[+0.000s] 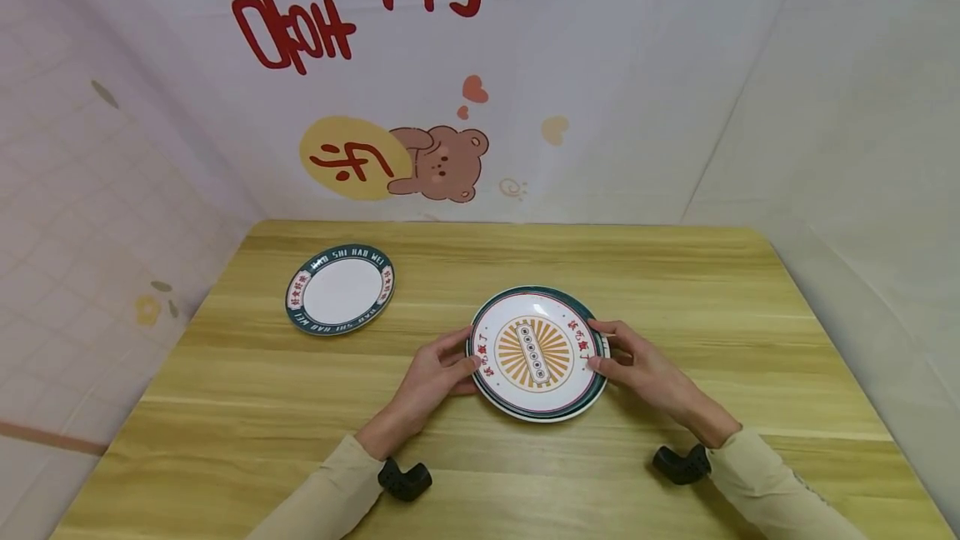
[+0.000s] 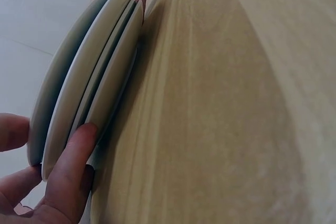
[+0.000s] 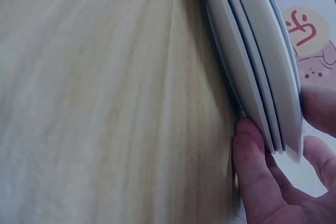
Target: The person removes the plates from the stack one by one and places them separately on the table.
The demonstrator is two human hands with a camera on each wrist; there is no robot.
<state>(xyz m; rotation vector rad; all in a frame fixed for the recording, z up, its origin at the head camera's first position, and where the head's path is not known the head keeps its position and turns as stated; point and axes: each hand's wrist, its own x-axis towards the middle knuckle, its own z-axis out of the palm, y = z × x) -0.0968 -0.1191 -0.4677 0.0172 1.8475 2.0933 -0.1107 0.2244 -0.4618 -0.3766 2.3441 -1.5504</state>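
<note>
stack of plates (image 2: 79, 93) is a little right of centre over the wooden table (image 1: 525, 482), with at least four rims nested one against another; whether the lowest touches the wood i cannot tell. topping it, the sunburst plate (image 1: 534, 354) faces up, so its red characters show. the left hand (image 1: 433, 373) and right hand (image 1: 648, 365) grip opposite edges, each thumb on the upper rim and the fingers curled round and under the lower rims. their gap is just as wide as the pile is thick. holding from two sides probably shares the weight and keeps the smooth layers from sliding over one another.

farther out, a green-rimmed plate (image 1: 340, 290) lies toward the far left, well apart from the stack, which likely leaves both arms room. beige sleeves (image 1: 322, 490) stop at the wrists, near black wrist devices (image 1: 405, 480), presumably so the fingers stay bare for grip. behind the table hangs a pale backdrop (image 1: 637, 65) printed with a brown bear (image 1: 450, 163).
</note>
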